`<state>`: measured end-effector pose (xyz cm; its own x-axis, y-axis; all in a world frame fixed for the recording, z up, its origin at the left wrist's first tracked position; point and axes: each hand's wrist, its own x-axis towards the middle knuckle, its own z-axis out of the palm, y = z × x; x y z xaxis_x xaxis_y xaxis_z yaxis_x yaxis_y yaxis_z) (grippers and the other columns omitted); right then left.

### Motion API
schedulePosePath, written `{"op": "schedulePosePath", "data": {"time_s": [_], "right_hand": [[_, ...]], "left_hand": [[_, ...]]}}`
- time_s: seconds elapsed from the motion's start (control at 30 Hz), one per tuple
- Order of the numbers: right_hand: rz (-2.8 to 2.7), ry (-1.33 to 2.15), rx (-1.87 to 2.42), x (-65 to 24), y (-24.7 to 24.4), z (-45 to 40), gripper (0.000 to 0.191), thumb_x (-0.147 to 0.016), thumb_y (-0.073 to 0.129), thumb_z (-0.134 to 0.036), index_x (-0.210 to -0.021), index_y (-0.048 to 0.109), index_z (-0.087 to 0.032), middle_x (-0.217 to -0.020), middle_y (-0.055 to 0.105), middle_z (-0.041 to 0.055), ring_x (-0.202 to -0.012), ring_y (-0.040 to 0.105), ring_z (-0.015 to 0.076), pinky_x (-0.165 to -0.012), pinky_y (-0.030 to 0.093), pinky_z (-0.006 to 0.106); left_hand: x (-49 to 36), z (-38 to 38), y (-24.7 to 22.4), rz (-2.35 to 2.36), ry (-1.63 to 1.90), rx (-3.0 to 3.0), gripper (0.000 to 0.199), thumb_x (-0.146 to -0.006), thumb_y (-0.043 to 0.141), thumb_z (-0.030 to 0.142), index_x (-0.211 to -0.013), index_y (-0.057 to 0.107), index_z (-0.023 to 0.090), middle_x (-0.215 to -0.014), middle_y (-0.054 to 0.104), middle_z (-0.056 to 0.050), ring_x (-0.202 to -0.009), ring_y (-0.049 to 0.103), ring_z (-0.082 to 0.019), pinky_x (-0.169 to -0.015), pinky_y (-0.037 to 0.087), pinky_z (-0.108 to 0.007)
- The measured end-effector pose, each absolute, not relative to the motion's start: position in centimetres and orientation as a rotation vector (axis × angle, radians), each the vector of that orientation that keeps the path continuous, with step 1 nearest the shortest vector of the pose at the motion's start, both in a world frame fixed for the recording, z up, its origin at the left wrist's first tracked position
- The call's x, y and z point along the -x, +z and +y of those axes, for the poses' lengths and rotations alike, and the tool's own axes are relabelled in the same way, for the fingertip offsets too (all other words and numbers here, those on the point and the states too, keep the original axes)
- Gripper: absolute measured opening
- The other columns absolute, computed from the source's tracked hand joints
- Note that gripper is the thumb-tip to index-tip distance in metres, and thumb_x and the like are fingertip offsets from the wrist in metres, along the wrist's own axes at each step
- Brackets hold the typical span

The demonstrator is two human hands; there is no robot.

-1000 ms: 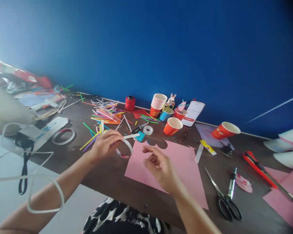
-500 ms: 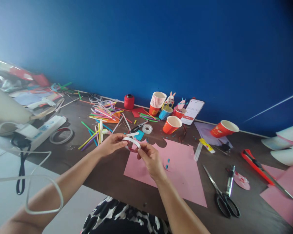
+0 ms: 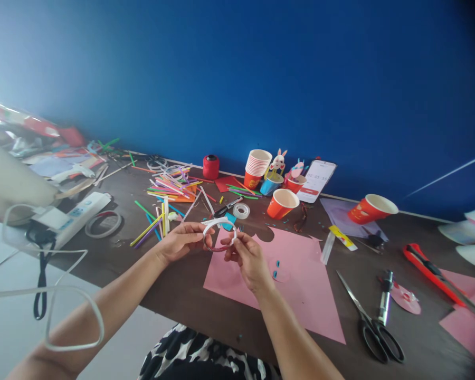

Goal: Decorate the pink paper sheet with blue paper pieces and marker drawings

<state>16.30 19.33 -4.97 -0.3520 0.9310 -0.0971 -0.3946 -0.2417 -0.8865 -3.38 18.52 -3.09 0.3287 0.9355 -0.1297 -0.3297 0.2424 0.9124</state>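
A thin roll of white tape, with a dark reddish inner core, is held up between both hands above the pink paper's left edge. My left hand pinches its left side between thumb and fingers. The fingertips of my right hand close on the lower right of the roll. Below lies the pink paper, cut in curves along its far edge. Two small blue pieces rest on it. Just behind the hands are a blue scrap of paper and a smaller tape roll.
Scissors, a silver pen-like tool and a red cutter lie at right. Paper cups and a phone stand near the wall. Colourful sticks, another tape roll and a power strip are left.
The tape roll has turned so its round opening faces me more. My right hand has shifted slightly right and down on its rim. The whole view has moved a little.
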Motion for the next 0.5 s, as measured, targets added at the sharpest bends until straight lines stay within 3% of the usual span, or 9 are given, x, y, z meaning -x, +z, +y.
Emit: {"op": "schedulePosePath", "data": {"time_s": [0.2,0.5], "right_hand": [[-0.814,1.932,0.813,-16.35,-5.02,19.58,0.022,-0.073,0.062,-0.029,-0.088,0.057,-0.014,-0.075,0.066,0.0033,-0.049,0.054,0.0092,-0.047,0.045,0.023],[-0.709,2.052,0.896,-16.33,-4.77,19.29,0.028,-0.07,0.066,-0.033,-0.087,0.058,-0.014,-0.068,0.066,0.003,-0.044,0.055,0.0094,-0.042,0.044,0.021]], "left_hand": [[3.31,18.56,-3.54,0.672,0.954,-0.944,0.031,-0.07,0.067,0.022,-0.1,0.062,0.013,-0.079,0.065,-0.008,-0.073,0.06,-0.015,-0.067,0.047,-0.025],[3.21,18.58,-3.95,0.676,0.954,-0.904,0.022,-0.074,0.065,0.023,-0.093,0.064,0.011,-0.081,0.067,-0.008,-0.074,0.062,-0.016,-0.064,0.049,-0.024]]}}
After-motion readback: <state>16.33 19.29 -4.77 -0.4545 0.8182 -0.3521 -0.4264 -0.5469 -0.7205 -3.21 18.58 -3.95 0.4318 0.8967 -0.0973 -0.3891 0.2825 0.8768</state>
